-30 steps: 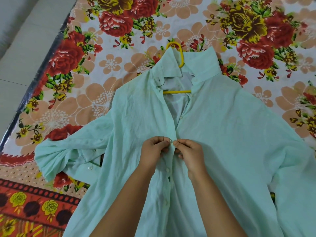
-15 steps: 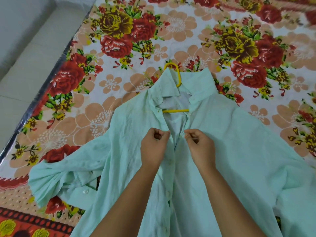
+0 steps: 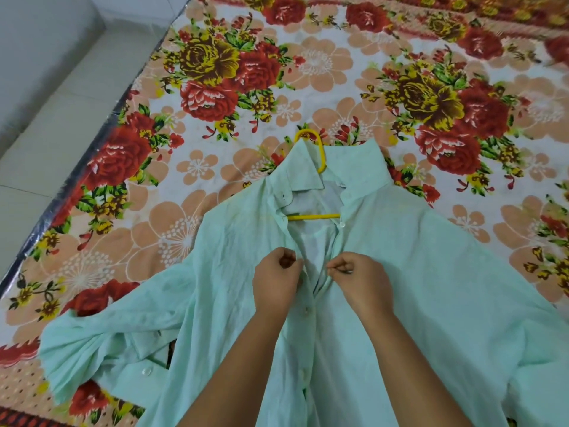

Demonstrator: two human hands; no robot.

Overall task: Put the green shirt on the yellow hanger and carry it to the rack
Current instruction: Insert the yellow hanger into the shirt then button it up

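Note:
The pale green shirt (image 3: 415, 272) lies spread front-up on the bed with its collar pointing away from me. The yellow hanger (image 3: 314, 216) is inside it: its hook sticks out above the collar and its bar shows in the open neck. My left hand (image 3: 275, 283) pinches the left edge of the front placket. My right hand (image 3: 360, 282) pinches the right edge just across from it, below the collar. Two fastened buttons show on the placket beneath my hands.
The bed has a floral sheet (image 3: 277, 72) in red, yellow and peach. Its left edge (image 3: 101, 131) runs diagonally, with pale floor tiles (image 3: 46, 118) beyond. The shirt's left sleeve (image 3: 101, 343) is folded near the front left.
Both hands moved up the placket from a lower button toward the collar and now sit slightly apart. The view tilted up, showing more of the bed.

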